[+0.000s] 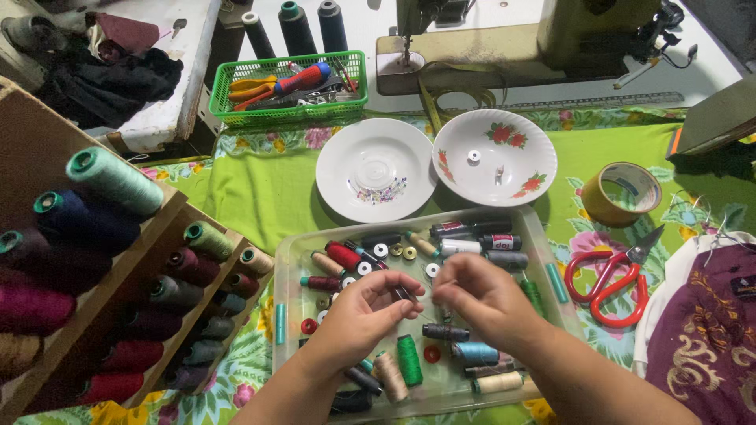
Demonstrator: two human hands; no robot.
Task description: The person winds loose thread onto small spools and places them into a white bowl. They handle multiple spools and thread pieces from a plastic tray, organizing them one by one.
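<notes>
Thread (421,313) pinched taut between my left hand (364,308) and right hand (480,297) | over spool tray (543,260) | needle, if any, too small to tell | threading looks unfinished

Bright, even light from overhead; soft shadows lie under the fingers (409,295). Mild glare on the plate (376,168) beyond them. Edges bend slightly; focus stays sharp throughout.

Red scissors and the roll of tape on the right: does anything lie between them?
In the head view, nothing lies between the red scissors and the roll of tape; only a bare stretch of the green floral cloth shows, and the blade tips point up towards the roll.
</notes>
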